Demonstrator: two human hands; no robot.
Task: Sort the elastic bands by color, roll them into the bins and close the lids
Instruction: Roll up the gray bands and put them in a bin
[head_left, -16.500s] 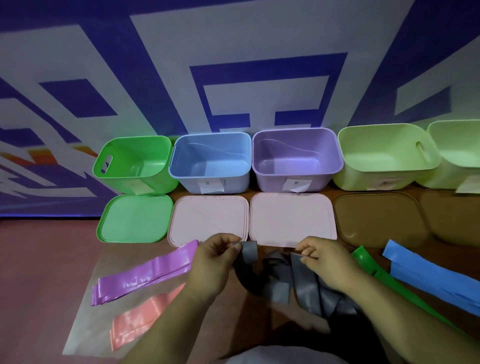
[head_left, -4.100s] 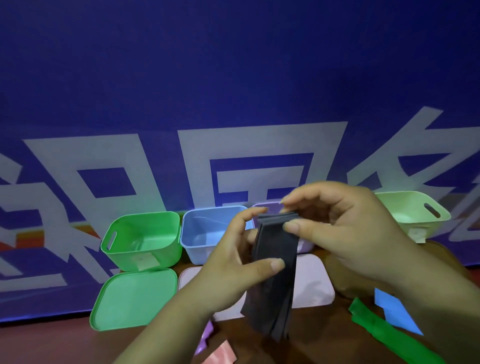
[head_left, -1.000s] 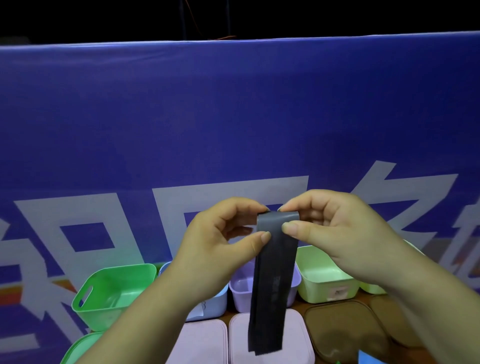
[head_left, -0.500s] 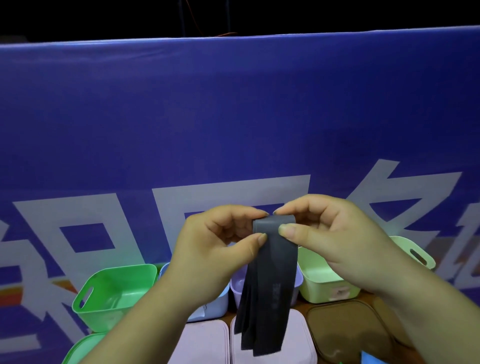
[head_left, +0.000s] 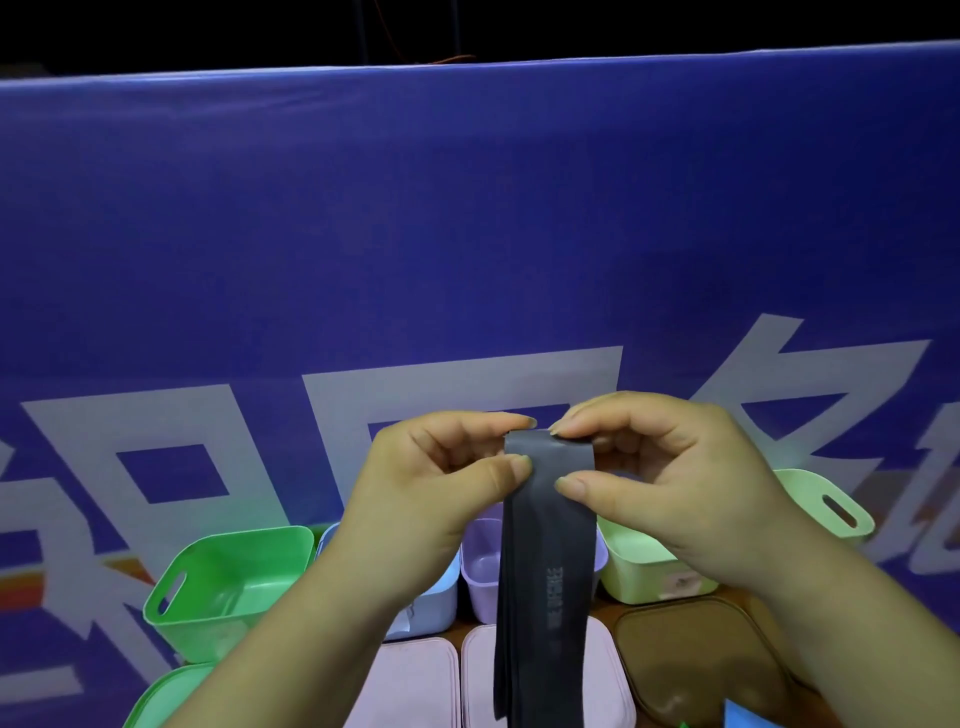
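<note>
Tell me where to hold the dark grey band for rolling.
Grip the dark grey band at its folded top edge, one corner per side: left hand from the left, right hand from the right, thumbs in front, fingers behind, as they pinch it now. It hangs straight down in flat layers, so that fold is likely the neatest start for a roll.

A staged sorting station in a dim studio or hall.
A blue printed banner (head_left: 467, 234) with large white characters stands like a wall right behind the bench (head_left: 748, 593), with dark unlit space (head_left: 208, 31) and a thin cable (head_left: 447, 58) above its top edge. A row of coloured plastic bins (head_left: 228, 582), one bearing a paper label (head_left: 680, 584), lines the bench, loose lids (head_left: 415, 686) laid flat in front.
</note>
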